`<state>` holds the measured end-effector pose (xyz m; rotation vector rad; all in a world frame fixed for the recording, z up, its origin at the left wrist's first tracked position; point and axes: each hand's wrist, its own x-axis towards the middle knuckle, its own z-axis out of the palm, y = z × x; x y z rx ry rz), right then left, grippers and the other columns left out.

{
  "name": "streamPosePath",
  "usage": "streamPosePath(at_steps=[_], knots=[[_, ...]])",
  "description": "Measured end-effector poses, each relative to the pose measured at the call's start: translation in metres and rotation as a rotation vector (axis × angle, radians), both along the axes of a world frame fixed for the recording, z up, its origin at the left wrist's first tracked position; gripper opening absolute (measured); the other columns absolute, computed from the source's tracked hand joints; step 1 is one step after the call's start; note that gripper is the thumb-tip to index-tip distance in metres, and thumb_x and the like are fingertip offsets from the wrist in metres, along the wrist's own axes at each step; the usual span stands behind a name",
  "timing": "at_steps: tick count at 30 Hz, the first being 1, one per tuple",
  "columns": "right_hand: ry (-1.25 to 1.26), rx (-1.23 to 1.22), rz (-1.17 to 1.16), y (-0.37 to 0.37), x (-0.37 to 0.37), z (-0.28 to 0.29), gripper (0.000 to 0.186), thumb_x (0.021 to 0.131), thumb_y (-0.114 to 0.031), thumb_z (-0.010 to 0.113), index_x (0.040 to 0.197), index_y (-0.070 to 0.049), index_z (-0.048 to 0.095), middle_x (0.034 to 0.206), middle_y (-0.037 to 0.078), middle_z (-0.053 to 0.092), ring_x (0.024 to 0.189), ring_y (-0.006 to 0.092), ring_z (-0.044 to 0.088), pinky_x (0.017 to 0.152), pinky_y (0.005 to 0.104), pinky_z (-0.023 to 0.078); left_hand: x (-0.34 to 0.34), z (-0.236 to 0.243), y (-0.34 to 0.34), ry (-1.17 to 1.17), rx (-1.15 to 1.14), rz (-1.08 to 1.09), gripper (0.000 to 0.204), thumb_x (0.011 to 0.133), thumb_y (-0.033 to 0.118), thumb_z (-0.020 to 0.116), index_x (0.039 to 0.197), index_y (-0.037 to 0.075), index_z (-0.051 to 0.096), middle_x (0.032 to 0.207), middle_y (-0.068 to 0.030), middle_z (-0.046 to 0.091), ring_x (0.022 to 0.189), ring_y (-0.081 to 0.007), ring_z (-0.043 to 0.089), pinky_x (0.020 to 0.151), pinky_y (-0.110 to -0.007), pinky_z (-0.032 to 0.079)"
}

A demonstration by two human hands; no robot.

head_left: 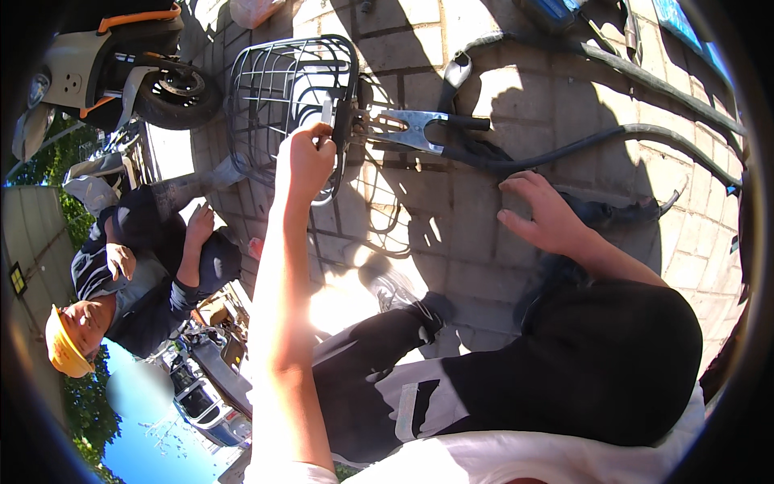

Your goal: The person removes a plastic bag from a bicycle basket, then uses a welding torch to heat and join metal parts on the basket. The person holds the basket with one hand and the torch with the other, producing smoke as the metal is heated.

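Observation:
My left hand is closed on a thin light-grey piece at the right side of a black wire basket. A silver metal clamp with black grips meets that side of the basket, and a thick black cable runs from it toward the right. My right hand is below the cable with fingers spread and curved, holding nothing. Thinner dark wire loops lie on the paving under the basket.
A scooter stands at upper left. A seated person in a yellow cap is at left, near parked vehicles. Another black hose crosses the paving; blue objects sit at upper right.

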<state>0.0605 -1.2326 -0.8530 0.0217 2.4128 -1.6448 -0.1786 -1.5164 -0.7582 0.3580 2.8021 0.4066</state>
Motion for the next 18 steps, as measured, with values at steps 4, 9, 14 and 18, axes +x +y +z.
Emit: streamPosePath(at_steps=[4, 9, 14, 18], knots=[[-0.017, 0.000, 0.028, 0.001, 0.001, 0.002, 0.043, 0.085, -0.022, 0.069, 0.120, 0.001, 0.058, 0.122, 0.017, 0.055, 0.119, 0.0343, 0.051, 0.103, 0.0394, 0.041, -0.011, 0.010, -0.004, -0.133, -0.022, -0.044, 0.022, 0.087, 0.014, 0.060, 0.101, 0.003, 0.073, 0.071, -0.0148, 0.066, 0.060, -0.0205, 0.063, 0.064, -0.032, 0.049], [0.000, 0.001, -0.010, 0.001, 0.003, 0.002, 0.041, 0.085, -0.024, 0.069, 0.117, 0.000, 0.059, 0.119, 0.018, 0.057, 0.115, 0.0360, 0.052, 0.100, 0.0413, 0.042, -0.023, 0.009, -0.010, -0.225, 0.011, -0.053, 0.023, 0.086, 0.013, 0.069, 0.106, 0.001, 0.072, 0.085, -0.0057, 0.071, 0.068, -0.0100, 0.061, 0.063, -0.026, 0.049], [0.019, 0.004, -0.030, 0.000, 0.005, 0.001, 0.041, 0.085, -0.025, 0.070, 0.116, 0.000, 0.060, 0.117, 0.018, 0.058, 0.113, 0.0365, 0.053, 0.099, 0.0419, 0.043, -0.027, 0.006, -0.016, -0.246, 0.015, -0.046, 0.023, 0.086, 0.012, 0.071, 0.107, 0.002, 0.073, 0.092, -0.0021, 0.072, 0.066, -0.0061, 0.060, 0.059, -0.023, 0.050], [0.037, 0.008, -0.040, 0.001, 0.007, 0.000, 0.041, 0.085, -0.026, 0.070, 0.116, 0.000, 0.060, 0.117, 0.017, 0.057, 0.113, 0.0359, 0.052, 0.098, 0.0416, 0.043, -0.027, 0.007, -0.014, -0.259, 0.002, -0.007, 0.022, 0.085, 0.013, 0.072, 0.105, 0.003, 0.074, 0.087, -0.0026, 0.072, 0.063, -0.0071, 0.058, 0.058, -0.025, 0.049]])
